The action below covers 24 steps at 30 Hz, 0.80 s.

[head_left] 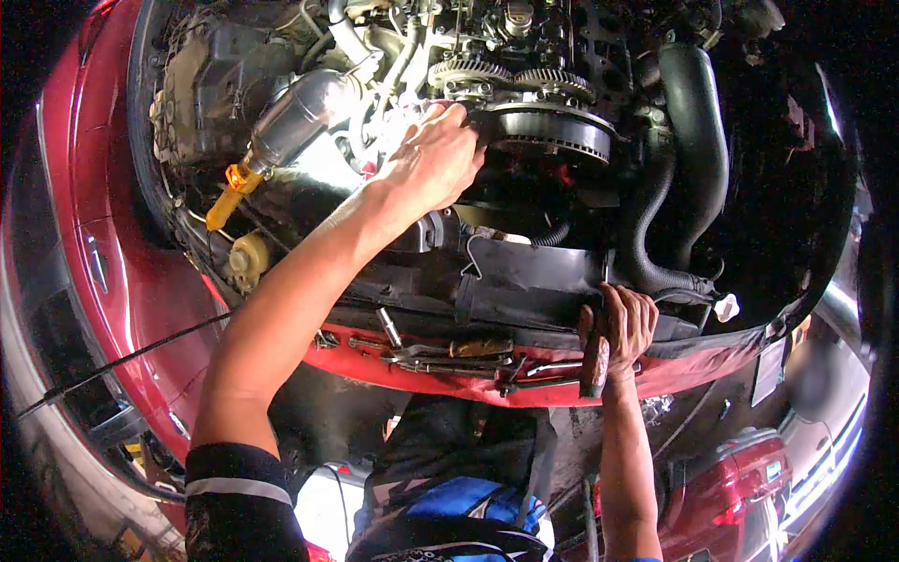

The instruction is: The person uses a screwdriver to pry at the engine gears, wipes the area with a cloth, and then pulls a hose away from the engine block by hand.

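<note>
My left hand reaches into the engine bay, its fingers curled beside the left end of the toothed pulley; what they hold, if anything, is hidden. Behind the pulley are two gears on the open engine. My right hand is closed at the front edge of the bay, near the black radiator cover. A worn handle lies at its left side, and a thin metal shaft rises above the fingers; whether they are one tool I cannot tell.
Several wrenches and other tools lie along the red front edge, with a metal socket beside them. A lit work lamp with a yellow handle rests at the left. Thick black hoses run down the right. Red bodywork borders the left.
</note>
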{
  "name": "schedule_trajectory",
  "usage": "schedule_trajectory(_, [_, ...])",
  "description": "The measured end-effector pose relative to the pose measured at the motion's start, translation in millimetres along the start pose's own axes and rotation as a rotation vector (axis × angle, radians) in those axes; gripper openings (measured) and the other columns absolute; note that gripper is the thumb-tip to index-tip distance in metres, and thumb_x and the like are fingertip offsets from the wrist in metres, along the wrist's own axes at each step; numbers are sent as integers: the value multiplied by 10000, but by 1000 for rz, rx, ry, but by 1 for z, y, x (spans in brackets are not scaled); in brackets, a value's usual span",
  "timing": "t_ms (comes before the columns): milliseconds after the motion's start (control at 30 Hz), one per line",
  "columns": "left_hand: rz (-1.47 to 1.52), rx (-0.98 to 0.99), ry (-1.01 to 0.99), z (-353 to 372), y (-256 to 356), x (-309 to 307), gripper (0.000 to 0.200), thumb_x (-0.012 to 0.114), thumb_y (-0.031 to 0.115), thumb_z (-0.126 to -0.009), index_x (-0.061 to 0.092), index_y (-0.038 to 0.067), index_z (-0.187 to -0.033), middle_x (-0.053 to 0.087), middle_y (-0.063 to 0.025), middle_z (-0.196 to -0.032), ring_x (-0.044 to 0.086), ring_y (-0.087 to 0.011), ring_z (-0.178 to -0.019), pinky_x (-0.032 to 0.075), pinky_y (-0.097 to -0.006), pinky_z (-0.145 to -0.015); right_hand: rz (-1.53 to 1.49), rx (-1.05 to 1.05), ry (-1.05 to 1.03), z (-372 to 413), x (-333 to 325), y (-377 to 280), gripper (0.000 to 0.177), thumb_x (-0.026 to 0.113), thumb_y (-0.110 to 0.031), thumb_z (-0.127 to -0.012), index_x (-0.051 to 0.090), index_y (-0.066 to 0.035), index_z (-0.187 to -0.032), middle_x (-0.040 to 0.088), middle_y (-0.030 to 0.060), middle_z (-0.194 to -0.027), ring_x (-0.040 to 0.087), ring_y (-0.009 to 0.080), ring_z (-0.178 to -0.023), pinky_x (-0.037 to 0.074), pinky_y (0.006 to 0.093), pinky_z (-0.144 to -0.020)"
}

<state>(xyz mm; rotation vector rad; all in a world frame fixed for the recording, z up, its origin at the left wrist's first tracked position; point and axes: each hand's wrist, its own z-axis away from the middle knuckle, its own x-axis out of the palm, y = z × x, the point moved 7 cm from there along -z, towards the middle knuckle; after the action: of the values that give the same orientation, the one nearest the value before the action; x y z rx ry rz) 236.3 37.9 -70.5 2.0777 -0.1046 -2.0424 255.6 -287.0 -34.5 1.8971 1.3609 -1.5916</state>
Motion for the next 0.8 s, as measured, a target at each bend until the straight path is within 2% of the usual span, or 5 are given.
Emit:
schedule_trajectory(300, [-434, 153, -303, -3, 17, 42, 184, 662, 124, -794, 751, 3, -901, 654, -234, -954, 654, -387, -955, 526, -488, -783, -28, 8, -5, 0, -1, 0, 406, 785, -281, -839, 710, -36, -1155, 709, 118, -1054, 674, 295, -935, 495, 462, -929])
schedule_trajectory(567, [-391, 186, -462, -18, 39, 8, 99, 694, 142, -665, 761, 70, -673, 730, -171, -765, 727, -317, -745, 567, -440, -661, -25, -1, -8, 3, 0, 3, 451, 776, -296, -842, 691, -24, -1191, 697, 119, -1081, 668, 301, -965, 495, 464, -924])
schedule_trajectory(667, [-227, 167, -254, 3, 26, -74, 90, 660, 78, -738, 714, 37, -678, 700, -188, -725, 726, -370, -736, 583, -471, -674, -73, 15, -5, 1, -2, 3, 384, 758, -233, -844, 686, -31, -1163, 697, 130, -1055, 670, 313, -963, 499, 475, -941])
schedule_trajectory(733, [-358, -135, -463, 24, 4, -84, 234, 595, 174, -957, 714, -24, -920, 712, -213, -806, 725, -377, -766, 583, -494, -716, -72, 24, -2, 3, -2, 2, 382, 761, -238, -842, 689, -32, -1155, 699, 131, -1051, 671, 311, -960, 501, 475, -935])
schedule_trajectory(800, [-394, -189, -415, 39, 7, -100, 287, 566, 229, -1001, 695, -28, -994, 713, -213, -855, 724, -364, -806, 580, -490, -746, -70, 7, -6, 0, -3, 3, 400, 774, -244, -830, 687, -33, -1158, 703, 129, -1052, 672, 308, -954, 505, 473, -926])
